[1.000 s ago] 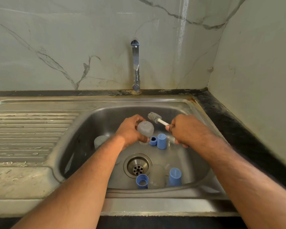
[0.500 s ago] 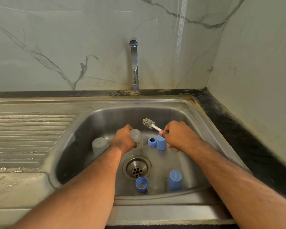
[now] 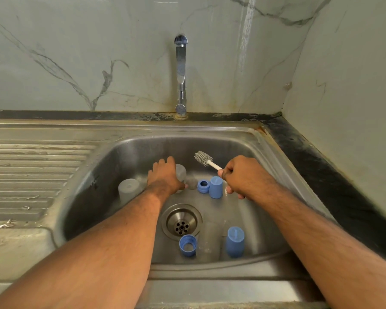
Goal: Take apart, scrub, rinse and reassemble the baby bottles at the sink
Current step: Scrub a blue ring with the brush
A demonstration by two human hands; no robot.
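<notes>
My left hand (image 3: 165, 176) holds a translucent bottle body (image 3: 181, 171) low on the sink floor, left of the blue parts. My right hand (image 3: 243, 177) grips the white handle of a bottle brush (image 3: 203, 157), whose grey bristle head points up and left, clear of the bottle. A second translucent bottle body (image 3: 128, 189) stands at the left of the basin. Between my hands sit a small translucent piece (image 3: 192, 182), a blue collar ring (image 3: 203, 186) and a blue cap (image 3: 216, 187). Near the front stand another blue ring (image 3: 188, 245) and blue cap (image 3: 235, 241).
The steel sink (image 3: 210, 136) has a drain strainer (image 3: 181, 221) in the middle of its floor. A chrome tap (image 3: 180, 74) rises behind it, with no water running. A ribbed drainboard (image 3: 31, 170) lies to the left, a dark counter (image 3: 334, 181) and wall to the right.
My left hand has brought the translucent bottle body down and away from the brush to the sink floor. My right hand with the brush has shifted only slightly.
</notes>
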